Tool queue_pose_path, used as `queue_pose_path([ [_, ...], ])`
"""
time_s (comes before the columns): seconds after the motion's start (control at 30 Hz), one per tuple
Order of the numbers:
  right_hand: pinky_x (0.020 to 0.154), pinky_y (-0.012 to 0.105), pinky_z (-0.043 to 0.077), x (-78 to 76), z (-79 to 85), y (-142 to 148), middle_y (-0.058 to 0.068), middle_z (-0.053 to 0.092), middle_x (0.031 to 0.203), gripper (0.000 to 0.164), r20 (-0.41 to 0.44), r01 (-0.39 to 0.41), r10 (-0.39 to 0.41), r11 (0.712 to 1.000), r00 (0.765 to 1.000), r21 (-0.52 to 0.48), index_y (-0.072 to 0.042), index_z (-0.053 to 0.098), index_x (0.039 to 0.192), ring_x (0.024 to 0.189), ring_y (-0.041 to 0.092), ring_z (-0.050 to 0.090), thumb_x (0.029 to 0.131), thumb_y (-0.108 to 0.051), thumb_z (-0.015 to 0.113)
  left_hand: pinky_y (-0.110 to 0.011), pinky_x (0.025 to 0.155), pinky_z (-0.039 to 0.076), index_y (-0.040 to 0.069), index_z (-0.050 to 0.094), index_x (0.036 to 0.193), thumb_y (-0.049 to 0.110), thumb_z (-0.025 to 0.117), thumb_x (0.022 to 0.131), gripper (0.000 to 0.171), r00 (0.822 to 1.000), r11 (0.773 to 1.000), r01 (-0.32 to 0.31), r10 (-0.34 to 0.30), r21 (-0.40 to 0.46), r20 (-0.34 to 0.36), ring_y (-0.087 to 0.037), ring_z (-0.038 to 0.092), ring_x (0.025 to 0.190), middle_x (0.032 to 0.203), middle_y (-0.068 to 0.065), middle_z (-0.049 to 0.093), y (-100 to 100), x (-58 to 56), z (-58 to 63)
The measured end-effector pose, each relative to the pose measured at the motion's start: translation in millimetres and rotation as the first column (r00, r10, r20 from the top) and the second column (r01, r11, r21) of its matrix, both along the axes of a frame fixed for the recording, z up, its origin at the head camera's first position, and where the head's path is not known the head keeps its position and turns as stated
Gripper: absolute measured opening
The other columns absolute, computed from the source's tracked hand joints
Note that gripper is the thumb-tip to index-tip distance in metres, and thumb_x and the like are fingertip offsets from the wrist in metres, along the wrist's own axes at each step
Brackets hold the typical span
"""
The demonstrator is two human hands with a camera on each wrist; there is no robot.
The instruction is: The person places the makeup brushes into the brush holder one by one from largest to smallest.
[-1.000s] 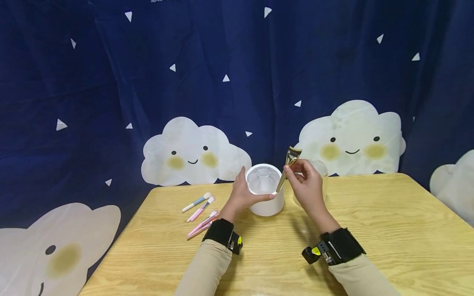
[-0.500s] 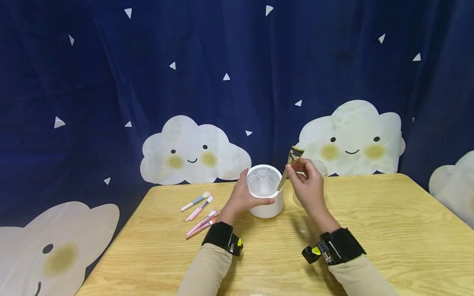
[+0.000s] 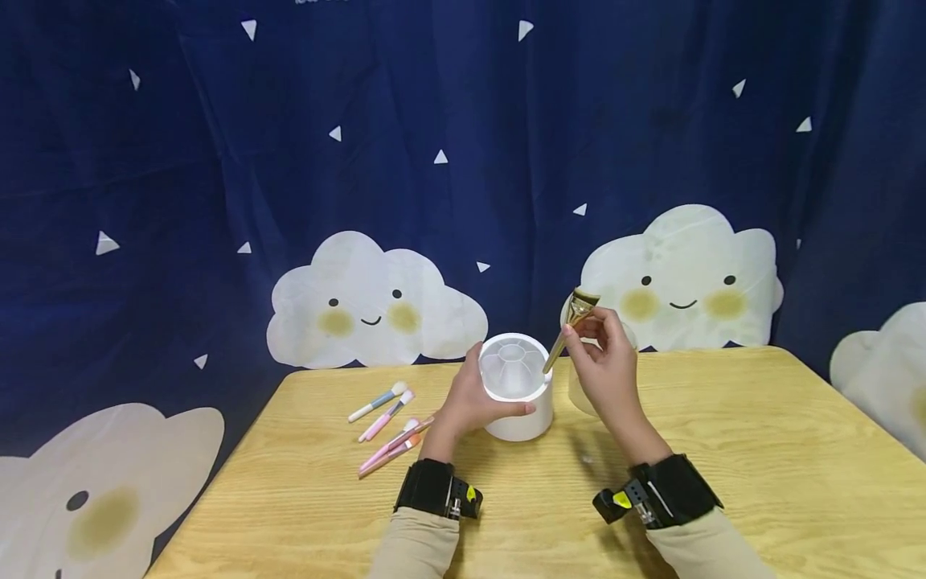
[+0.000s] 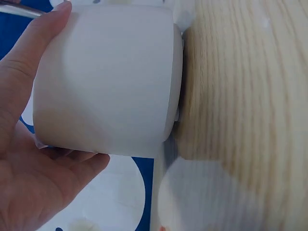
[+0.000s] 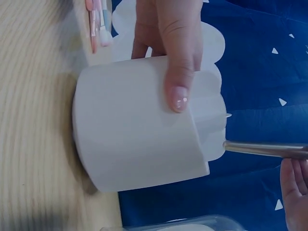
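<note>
A white round holder [image 3: 517,418] with several compartments inside stands upright at the middle of the wooden table. My left hand [image 3: 466,398] grips its left side, thumb across the front wall and fingers round the back; the left wrist view shows the thumb and palm against the holder [image 4: 106,77]. Between thumb and fingertips my right hand [image 3: 609,366] pinches a gold makeup brush [image 3: 567,330]. The brush slants, bristles up, with its handle's lower end at the right part of the holder's rim. In the right wrist view that handle [image 5: 264,148] is beside the opening.
Several pink and blue makeup brushes [image 3: 387,418] lie on the table [image 3: 723,450] left of the holder. A clear container [image 3: 581,396] stands partly hidden behind my right hand. A dark blue curtain [image 3: 434,80] with clouds hangs beyond the table's back edge.
The head view has tilted slightly, so the scene sits lower. The brush's lower end stays near the holder's right rim. Both holds are unchanged.
</note>
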State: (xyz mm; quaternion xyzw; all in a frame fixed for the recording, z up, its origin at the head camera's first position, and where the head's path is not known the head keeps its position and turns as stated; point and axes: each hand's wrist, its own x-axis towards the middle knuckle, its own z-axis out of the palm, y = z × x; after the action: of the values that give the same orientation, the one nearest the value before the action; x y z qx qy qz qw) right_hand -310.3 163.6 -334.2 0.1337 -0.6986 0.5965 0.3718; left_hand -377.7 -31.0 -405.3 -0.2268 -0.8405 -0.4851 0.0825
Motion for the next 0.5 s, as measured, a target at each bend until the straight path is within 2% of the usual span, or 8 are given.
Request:
queue_pose_path([
  [0.1,0.075,0.013,0.054,-3.2,-1.2,1,0.019,0.061,0.101,0.030,-0.013,-0.010,0.010,1.000,1.000,0.002,0.013,0.054,0.123,0.089,0.010,0.061,0.095,0.007,0.064,-0.042,0.100,0.049,0.007,0.029,0.154,0.031,0.100,0.059,0.120,1.000,1.000,0.007,-0.007,0.010,0.003,-0.024,0.058,0.117,0.136,-0.008,0.057,1,1.0,-0.5],
  [0.2,0.075,0.012,0.054,-13.7,-0.2,1,0.018,0.063,0.101,0.030,-0.026,-0.012,0.013,0.999,1.000,0.036,0.009,0.055,0.124,0.089,0.008,0.061,0.097,0.002,0.064,-0.042,0.101,0.048,0.007,0.027,0.155,0.033,0.100,0.060,0.123,1.000,1.000,0.005,-0.005,0.009,0.001,-0.024,0.058,0.120,0.138,-0.008,0.055,2,0.2,-0.2],
  [0.33,0.074,0.011,0.052,-31.1,9.6,-1,0.015,0.066,0.102,0.029,-0.030,-0.001,0.005,0.990,1.000,0.138,0.002,0.057,0.125,0.092,0.007,0.062,0.099,-0.008,0.066,-0.045,0.103,0.048,0.007,0.024,0.157,0.035,0.099,0.060,0.126,1.000,1.000,-0.012,0.012,0.002,0.001,-0.026,0.056,0.123,0.141,-0.010,0.054,2,-1.2,0.0],
  [0.5,0.073,0.013,0.051,-45.4,20.0,-10,0.014,0.068,0.102,0.028,-0.013,0.006,-0.003,0.962,1.000,0.272,0.000,0.056,0.120,0.093,0.016,0.064,0.098,-0.013,0.068,-0.045,0.103,0.047,0.008,0.022,0.158,0.037,0.099,0.059,0.129,0.999,1.000,-0.026,0.026,-0.008,0.026,-0.027,0.056,0.124,0.142,-0.011,0.053,0,-0.4,-2.5],
])
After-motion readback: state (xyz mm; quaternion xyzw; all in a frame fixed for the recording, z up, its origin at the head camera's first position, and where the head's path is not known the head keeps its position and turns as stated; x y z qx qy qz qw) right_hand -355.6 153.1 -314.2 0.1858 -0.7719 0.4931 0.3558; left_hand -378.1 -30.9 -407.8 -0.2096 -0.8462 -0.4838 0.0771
